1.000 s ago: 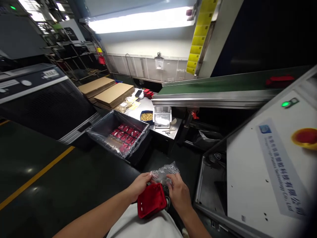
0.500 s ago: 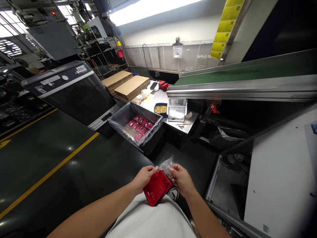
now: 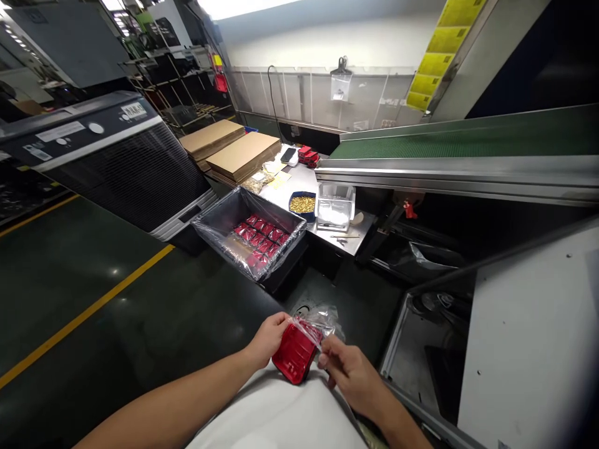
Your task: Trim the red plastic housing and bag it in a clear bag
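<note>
Close to my body, a red plastic shell (image 3: 294, 357) with dark edges is tilted, its hollow side facing up. My left hand (image 3: 268, 338) grips its upper left edge, with the thumb at the lip of a clear plastic bag (image 3: 327, 319). The bag lies over the far end of the shell and bunches beyond it. On the right side, my right hand (image 3: 349, 369) has its fingers closed on the stretched edge of the bag. The tips of some right fingers are hidden.
Ahead, a bin (image 3: 224, 234) lined with clear film holds several bagged red parts. A metal table (image 3: 299, 181) carries flat cardboard (image 3: 243, 156), a blue tray of brass pieces (image 3: 302, 204) and a clear box (image 3: 335, 209). A green conveyor (image 3: 449, 144) slopes at right.
My right hand has moved down and toward me, drawing the bag's edge along the shell's right side. The bag covers more of the shell's far end. The camera view has shifted slightly.
</note>
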`<state>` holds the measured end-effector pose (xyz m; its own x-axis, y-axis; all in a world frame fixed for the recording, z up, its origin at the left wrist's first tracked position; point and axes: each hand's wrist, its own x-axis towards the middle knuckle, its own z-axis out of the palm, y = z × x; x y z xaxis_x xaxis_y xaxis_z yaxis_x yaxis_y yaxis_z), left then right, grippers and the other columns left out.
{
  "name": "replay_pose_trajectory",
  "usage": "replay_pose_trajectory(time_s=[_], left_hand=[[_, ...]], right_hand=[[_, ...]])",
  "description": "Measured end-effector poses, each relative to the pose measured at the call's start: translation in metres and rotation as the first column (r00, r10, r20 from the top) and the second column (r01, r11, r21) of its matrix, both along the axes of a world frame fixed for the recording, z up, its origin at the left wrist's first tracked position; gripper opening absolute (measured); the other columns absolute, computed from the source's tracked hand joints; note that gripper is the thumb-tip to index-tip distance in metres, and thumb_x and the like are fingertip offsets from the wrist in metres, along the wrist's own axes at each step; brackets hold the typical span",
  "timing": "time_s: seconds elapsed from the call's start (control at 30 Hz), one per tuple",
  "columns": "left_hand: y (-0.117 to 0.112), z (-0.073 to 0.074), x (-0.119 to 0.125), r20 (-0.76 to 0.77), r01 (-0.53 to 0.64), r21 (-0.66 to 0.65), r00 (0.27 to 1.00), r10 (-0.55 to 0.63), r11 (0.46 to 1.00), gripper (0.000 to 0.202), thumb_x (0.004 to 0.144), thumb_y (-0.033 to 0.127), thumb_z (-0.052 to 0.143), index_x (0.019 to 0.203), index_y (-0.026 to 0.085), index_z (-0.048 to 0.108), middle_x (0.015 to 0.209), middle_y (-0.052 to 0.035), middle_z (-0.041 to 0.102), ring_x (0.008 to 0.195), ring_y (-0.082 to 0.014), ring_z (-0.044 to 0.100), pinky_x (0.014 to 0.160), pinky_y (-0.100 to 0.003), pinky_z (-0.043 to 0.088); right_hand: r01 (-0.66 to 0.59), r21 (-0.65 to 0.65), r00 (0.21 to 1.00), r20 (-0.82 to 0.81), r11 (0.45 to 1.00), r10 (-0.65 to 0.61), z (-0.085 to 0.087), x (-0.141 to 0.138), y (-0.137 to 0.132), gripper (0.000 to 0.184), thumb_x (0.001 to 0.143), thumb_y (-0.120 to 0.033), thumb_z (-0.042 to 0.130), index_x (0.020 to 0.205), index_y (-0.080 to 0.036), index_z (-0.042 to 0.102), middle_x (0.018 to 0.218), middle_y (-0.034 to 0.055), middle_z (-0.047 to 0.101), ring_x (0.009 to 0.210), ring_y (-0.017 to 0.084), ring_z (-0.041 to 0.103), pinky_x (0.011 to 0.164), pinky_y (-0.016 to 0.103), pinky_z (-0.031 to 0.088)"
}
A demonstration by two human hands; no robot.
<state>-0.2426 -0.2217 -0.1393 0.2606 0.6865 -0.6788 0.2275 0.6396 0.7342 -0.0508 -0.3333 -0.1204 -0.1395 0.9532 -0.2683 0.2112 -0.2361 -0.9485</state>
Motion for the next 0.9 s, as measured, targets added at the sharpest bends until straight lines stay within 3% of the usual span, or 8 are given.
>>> replay_pose_trajectory(time_s=[0.1, 0.2, 0.23, 0.33, 0.47, 0.67, 0.8, 0.9], left_hand=[[0.023, -0.016, 0.013, -0.072, -0.039, 0.007, 0.997, 0.039, 0.999, 0.017, 0.077, 0.028, 0.064, 0.076, 0.018, 0.050, 0.060, 0.0052, 0.052, 0.052, -0.0096, 0.048, 0.048, -0.020, 0.035], [0.060, -0.022, 0.033, -0.044, -0.015, -0.068, 0.999, 0.012, 0.998, 0.020, 0.079, 0.030, 0.061, 0.076, 0.019, 0.045, 0.060, 0.0052, 0.050, 0.049, -0.0100, 0.048, 0.045, -0.020, 0.036], [0.074, -0.022, 0.042, -0.005, 0.012, -0.104, 1.000, -0.013, 0.995, 0.023, 0.079, 0.036, 0.061, 0.077, 0.020, 0.044, 0.062, 0.0046, 0.051, 0.048, -0.0111, 0.049, 0.044, -0.021, 0.039], [0.119, -0.015, 0.069, 0.155, 0.129, -0.164, 0.982, -0.104, 0.978, 0.039, 0.073, 0.053, 0.065, 0.082, 0.021, 0.044, 0.070, 0.0018, 0.058, 0.049, -0.0155, 0.055, 0.043, -0.028, 0.047], [0.165, -0.002, 0.100, 0.336, 0.228, -0.074, 0.922, -0.191, 0.971, 0.049, 0.073, 0.065, 0.065, 0.080, 0.020, 0.046, 0.068, 0.0002, 0.059, 0.055, -0.0172, 0.059, 0.045, -0.026, 0.048], [0.205, 0.020, 0.114, 0.546, 0.173, 0.133, 0.809, -0.217, 0.976, 0.041, 0.079, 0.055, 0.070, 0.073, 0.018, 0.053, 0.069, 0.0042, 0.051, 0.064, -0.0095, 0.048, 0.057, -0.017, 0.045], [0.221, 0.021, 0.110, 0.718, 0.178, -0.095, 0.694, -0.056, 0.979, 0.029, 0.083, 0.048, 0.069, 0.096, 0.022, 0.063, 0.086, 0.0020, 0.065, 0.078, -0.0129, 0.059, 0.071, -0.020, 0.051], [0.228, 0.014, 0.101, 0.857, 0.422, -0.372, 0.497, 0.132, 0.827, 0.042, 0.086, 0.050, 0.064, 0.112, 0.018, 0.067, 0.103, -0.0072, 0.072, 0.102, -0.0235, 0.064, 0.096, -0.035, 0.051]], right_hand=[[0.006, 0.158, 0.974, 0.224, 0.987, -0.042, 0.008, -0.013, 0.017, 0.017, 0.095, -0.036, 0.052, 0.103, -0.022, 0.055, 0.079, -0.0020, 0.059, 0.067, 0.014, 0.054, 0.065, 0.027, 0.040], [-0.002, 0.197, 0.920, 0.385, 0.980, -0.076, 0.009, -0.011, 0.045, 0.060, 0.085, -0.049, 0.067, 0.137, -0.029, 0.043, 0.104, 0.0045, 0.057, 0.080, 0.020, 0.058, 0.072, 0.033, 0.044], [0.018, 0.186, 0.897, 0.430, 0.982, -0.098, 0.009, -0.007, 0.055, 0.059, 0.086, -0.049, 0.065, 0.138, -0.031, 0.043, 0.108, 0.0058, 0.054, 0.081, 0.021, 0.058, 0.073, 0.034, 0.044], [0.167, 0.150, 0.851, 0.477, 0.974, -0.219, 0.009, 0.013, 0.086, 0.025, 0.098, -0.036, 0.045, 0.116, -0.028, 0.060, 0.099, 0.0048, 0.050, 0.079, 0.019, 0.057, 0.072, 0.032, 0.044], [0.311, 0.218, 0.807, 0.454, 0.925, -0.378, 0.024, 0.038, 0.122, 0.022, 0.100, -0.029, 0.042, 0.101, -0.026, 0.063, 0.095, 0.0030, 0.047, 0.080, 0.015, 0.055, 0.073, 0.028, 0.043], [0.384, 0.345, 0.728, 0.458, 0.856, -0.511, 0.063, 0.049, 0.164, 0.018, 0.099, -0.031, 0.047, 0.101, -0.026, 0.064, 0.100, 0.0035, 0.044, 0.084, 0.015, 0.053, 0.074, 0.027, 0.043], [0.364, 0.368, 0.809, 0.331, 0.856, -0.487, 0.075, 0.047, 0.192, 0.016, 0.097, -0.034, 0.052, 0.101, -0.026, 0.065, 0.098, 0.0043, 0.043, 0.089, 0.017, 0.050, 0.078, 0.029, 0.044], [0.330, 0.352, 0.885, 0.209, 0.876, -0.417, 0.077, 0.046, 0.211, 0.018, 0.094, -0.039, 0.056, 0.101, -0.025, 0.067, 0.097, 0.0048, 0.044, 0.090, 0.018, 0.050, 0.080, 0.031, 0.045]])
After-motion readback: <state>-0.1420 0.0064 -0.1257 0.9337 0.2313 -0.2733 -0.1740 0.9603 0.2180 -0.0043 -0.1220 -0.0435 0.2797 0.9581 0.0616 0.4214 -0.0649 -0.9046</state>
